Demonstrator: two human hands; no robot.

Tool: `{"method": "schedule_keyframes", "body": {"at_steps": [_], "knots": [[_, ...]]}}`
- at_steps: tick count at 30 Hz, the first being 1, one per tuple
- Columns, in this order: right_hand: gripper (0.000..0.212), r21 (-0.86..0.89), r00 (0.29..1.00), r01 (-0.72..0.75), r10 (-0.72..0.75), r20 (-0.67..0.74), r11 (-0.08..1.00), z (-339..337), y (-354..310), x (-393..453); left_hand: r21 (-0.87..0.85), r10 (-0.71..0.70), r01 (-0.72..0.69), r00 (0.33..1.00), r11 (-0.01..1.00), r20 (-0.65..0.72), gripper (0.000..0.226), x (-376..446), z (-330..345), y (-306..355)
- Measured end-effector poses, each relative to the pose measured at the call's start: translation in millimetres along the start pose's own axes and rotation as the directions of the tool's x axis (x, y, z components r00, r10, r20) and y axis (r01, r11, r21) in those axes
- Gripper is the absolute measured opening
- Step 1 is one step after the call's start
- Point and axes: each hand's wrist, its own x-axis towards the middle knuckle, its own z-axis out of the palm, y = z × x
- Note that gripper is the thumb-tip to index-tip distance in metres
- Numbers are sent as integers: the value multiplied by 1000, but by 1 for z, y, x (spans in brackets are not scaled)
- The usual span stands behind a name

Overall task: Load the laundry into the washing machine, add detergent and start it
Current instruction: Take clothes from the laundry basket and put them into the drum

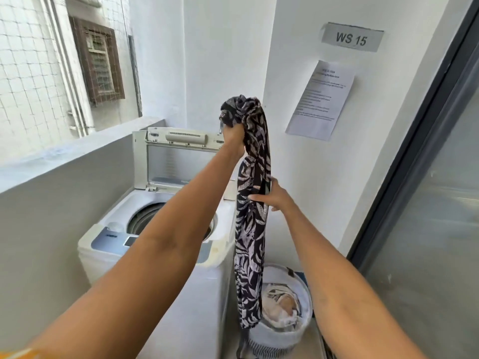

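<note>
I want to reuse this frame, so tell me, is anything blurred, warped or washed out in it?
Head view: even daylight, no hard shadows; wide-angle bending on the sliding door frame; small print on the wall notice unreadable, the WS 15 sign legible; patterned garment, left hand and right hand sharp; washing machine clear.

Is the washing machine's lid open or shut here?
Open. The lid stands upright behind the washing machine, and the round drum opening below it is uncovered.
</note>
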Motion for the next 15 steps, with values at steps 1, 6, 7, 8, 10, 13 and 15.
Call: {"method": "schedule_keyframes", "body": {"at_steps": [1,6,7,8,10,13,15], "knots": [[106,9,999,8,-8,-38,1000,11,-5,6,-40,6,-7,1000,999,-21,31,5,-5,7],[61,97,998,47,-43,-43,994,37,-49,31,-224,31,-63,989,973,-144,26,50,-48,43],[49,95,998,61,-58,-37,994,40,-59,39,-233,36,-76,984,970,-172,26,59,-60,49],[39,113,997,72,-67,-44,991,42,-70,48,-223,48,-94,978,970,-202,27,69,-74,54],[31,209,992,99,-79,-100,973,46,-93,69,-201,72,-125,964,972,-254,26,87,-103,66],[28,464,983,145,-75,-166,874,54,-142,103,-122,92,-139,940,983,-328,25,123,-153,83],[31,590,982,170,-82,-173,790,62,-183,122,-91,93,-133,932,987,-349,30,146,-180,92]]}}
